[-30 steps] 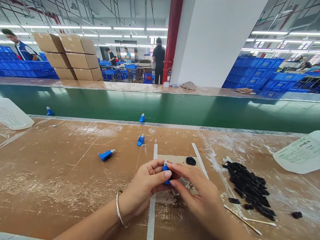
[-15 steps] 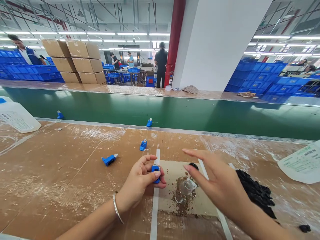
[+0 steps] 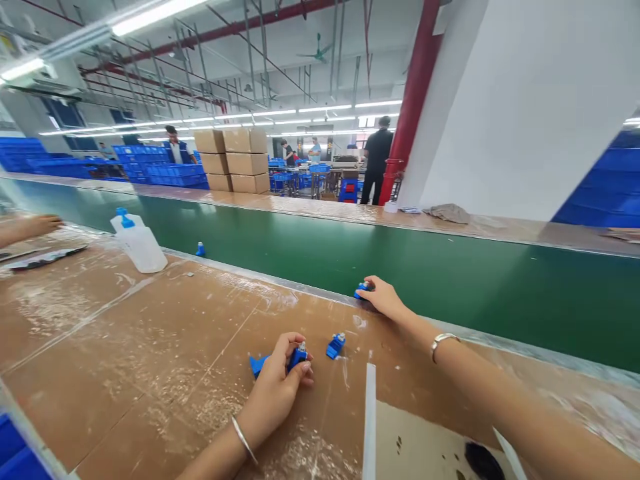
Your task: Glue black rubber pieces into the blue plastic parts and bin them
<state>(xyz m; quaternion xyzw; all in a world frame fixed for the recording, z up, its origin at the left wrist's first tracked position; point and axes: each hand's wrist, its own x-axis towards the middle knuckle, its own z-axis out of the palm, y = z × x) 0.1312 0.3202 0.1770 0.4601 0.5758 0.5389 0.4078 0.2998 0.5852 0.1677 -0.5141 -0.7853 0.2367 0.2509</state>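
Observation:
My left hand (image 3: 277, 380) is closed around a small blue plastic piece (image 3: 298, 356) with a pale tip, just above the brown tabletop. Partly behind that hand lies another blue piece (image 3: 258, 365). My right hand (image 3: 383, 295) is stretched forward to the near edge of the green belt (image 3: 310, 247). Its fingers pinch a blue plastic piece (image 3: 361, 291) there. Between my hands, a further blue piece (image 3: 336, 345) with a pale tip rests on the table. One more blue piece (image 3: 201, 249) stands on the belt's near edge, farther left.
A white bottle with a blue cap (image 3: 143, 243) stands at left by the belt. Another person's hand (image 3: 43, 225) shows at the far left. A beige board (image 3: 420, 440) with a round black part (image 3: 484, 460) lies at bottom right. Cardboard boxes (image 3: 245, 163) are stacked beyond the belt.
The view has swung left. My right hand has moved from above the beige board to the blue piece on the belt's edge and closed on it. My left hand keeps its blue piece.

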